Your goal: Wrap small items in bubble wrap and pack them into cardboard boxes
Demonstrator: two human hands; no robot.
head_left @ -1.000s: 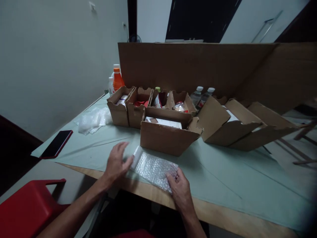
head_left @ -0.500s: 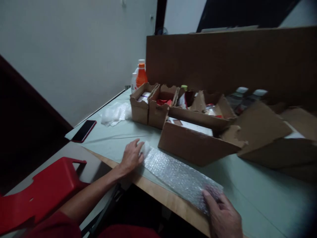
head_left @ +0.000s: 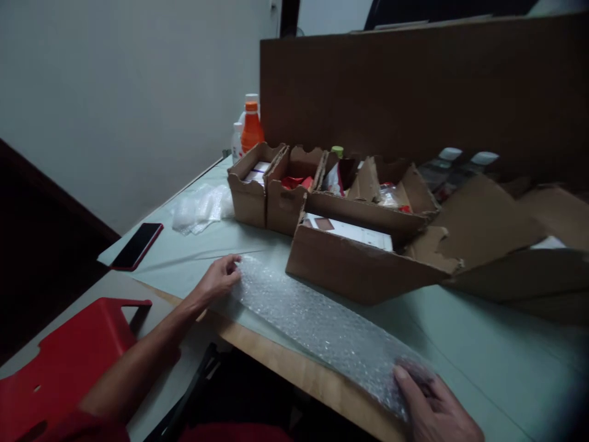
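A long strip of clear bubble wrap (head_left: 317,328) stretches slantwise over the front edge of the table. Its far left end is pinched by my left hand (head_left: 219,279), between thumb and fingertips. At the near right end my right hand (head_left: 439,399) grips the strip, thumb on top and fingers behind it. Just beyond the strip stands an open cardboard tray (head_left: 359,270), holding a white box (head_left: 352,232) with a brown square on it. More bubble wrap (head_left: 202,209) lies loose on the table, to the left of the cardboard bins.
A phone (head_left: 137,247) rests at the table's left corner, with a red plastic stool (head_left: 83,350) below. Behind are several cardboard bins (head_left: 248,202), an orange bottle (head_left: 252,130) and clear bottles (head_left: 442,166). Cardboard flaps (head_left: 497,227) stand at right, a tall brown panel (head_left: 414,92) behind.
My hands have moved farther apart, the left one to the left and the right one to the right. The bubble wrap between them now reaches longer and flatter. The view has shifted slightly.
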